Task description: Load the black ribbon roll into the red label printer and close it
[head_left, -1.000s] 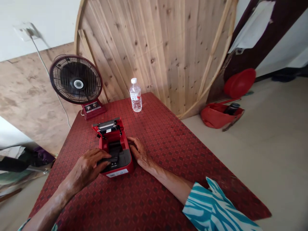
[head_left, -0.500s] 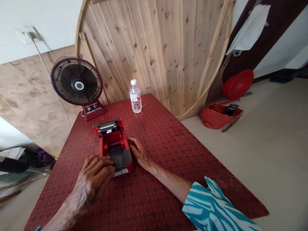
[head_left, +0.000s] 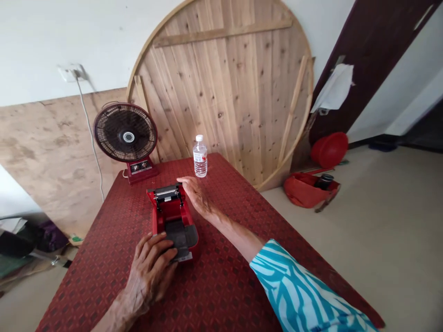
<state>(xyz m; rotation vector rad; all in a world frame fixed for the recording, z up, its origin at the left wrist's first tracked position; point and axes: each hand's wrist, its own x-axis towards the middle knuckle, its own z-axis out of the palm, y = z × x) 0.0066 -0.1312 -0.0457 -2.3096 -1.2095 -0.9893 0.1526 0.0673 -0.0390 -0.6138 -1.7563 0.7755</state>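
Note:
A small red label printer [head_left: 192, 230] stands on the table with its lid [head_left: 166, 192] tilted up and back. Inside lies a dark grey compartment; I cannot make out any paper roll in it. My left hand [head_left: 148, 265] lies over the printer's front left edge, fingers stretched out and touching it. At the lid's upper right corner is my right hand [head_left: 196, 196], its fingers extended along the top edge and seemingly touching it. The thumb of that hand is hidden.
A red patterned table [head_left: 242, 258] carries the printer, a clear water bottle [head_left: 200, 159] and a dark red fan [head_left: 126, 138] at the back. A round wooden tabletop [head_left: 224, 92] leans on the wall. On the floor at right are a red bag [head_left: 301, 191] and red basin [head_left: 330, 150].
My right hand has moved from the printer's right side up and away to the lid's corner. My left hand stays at the front left edge. The view has tilted up.

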